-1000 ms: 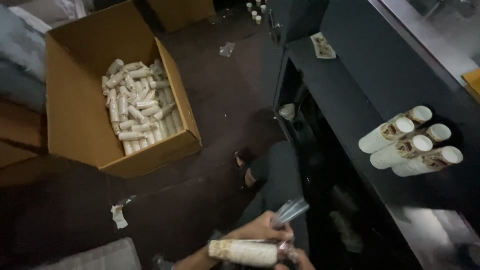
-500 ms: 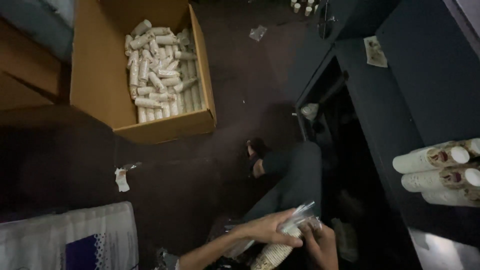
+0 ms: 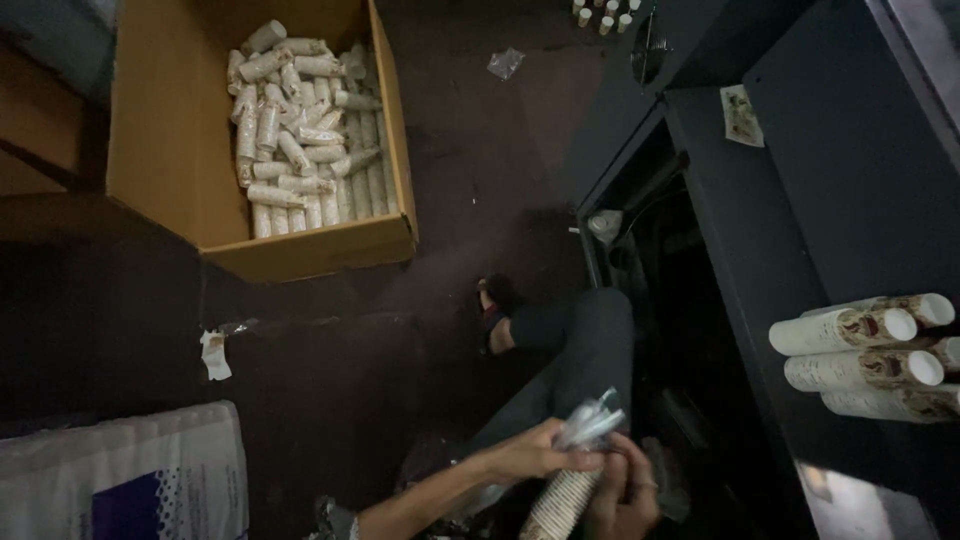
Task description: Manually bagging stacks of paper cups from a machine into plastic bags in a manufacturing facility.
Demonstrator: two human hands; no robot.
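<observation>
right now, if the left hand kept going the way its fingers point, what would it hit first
The left hand points right, toward the clear plastic wrap it is already pinching over the stack of paper cups. Just past that is the right hand, likely next, though depth is hard to judge.

Crinkly clear plastic wrap, paper cups

A dark floor carries an open cardboard box at its far left, full of wrapped stacks of paper cups. A crumpled clear wrapper lies beyond the box's right side; a white scrap lies nearer, off its front corner. A white and blue sack rests at the near left edge. On the dark counter to the right, cup stacks lie on their sides near its front edge, a small printed card farther back.
</observation>
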